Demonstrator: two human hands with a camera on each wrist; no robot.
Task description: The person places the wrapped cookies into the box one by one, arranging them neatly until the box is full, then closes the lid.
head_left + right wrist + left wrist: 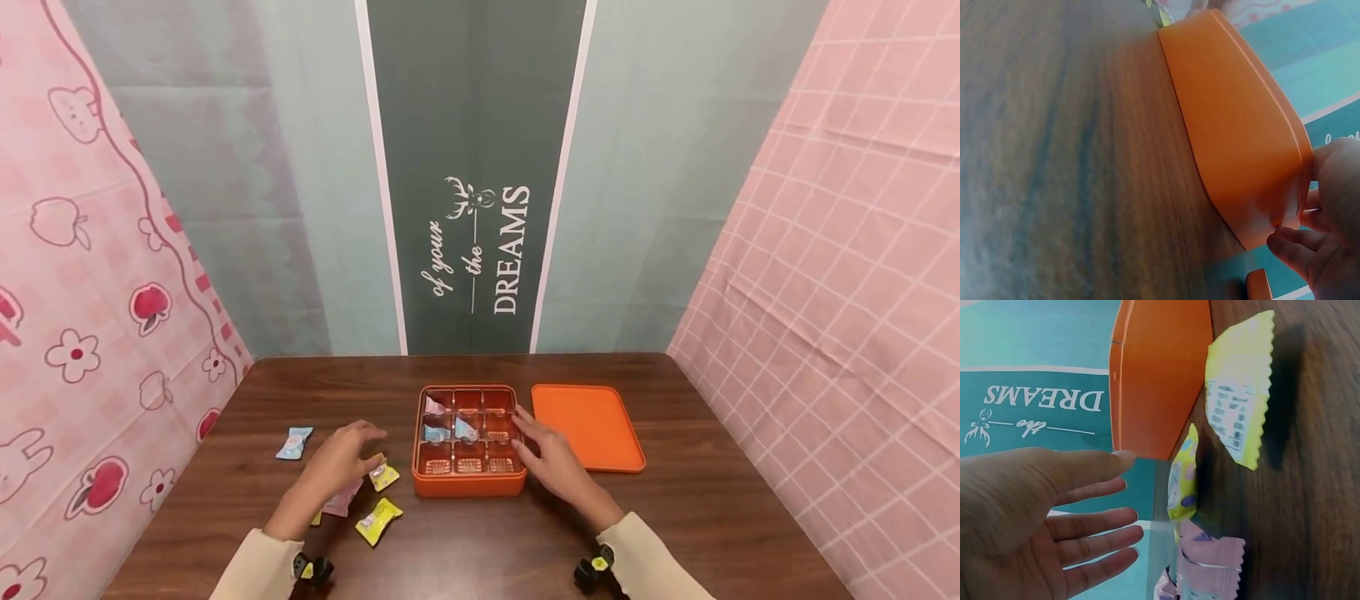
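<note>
An orange box (471, 487) with a clear grid of compartments stands mid-table. In it lie a pink wrapped candy (434, 406) at back left and blue wrapped candies (466, 430) in the middle row's left and centre compartments. My right hand (553, 460) touches the box's right side, fingertips against its wall and rim. To the box's left, my left hand (337, 454) hovers over loose candies, holding nothing, its fingers extended in the left wrist view. Below it lie yellow candies (379, 522) and a pink candy (342, 500), partly hidden by the hand.
An orange lid (588, 427) lies flat right of the box. One blue candy (294, 443) rests apart at the table's left. Behind the wooden table (480, 554) hangs a green curtain (472, 100), with pink cloths at both sides.
</note>
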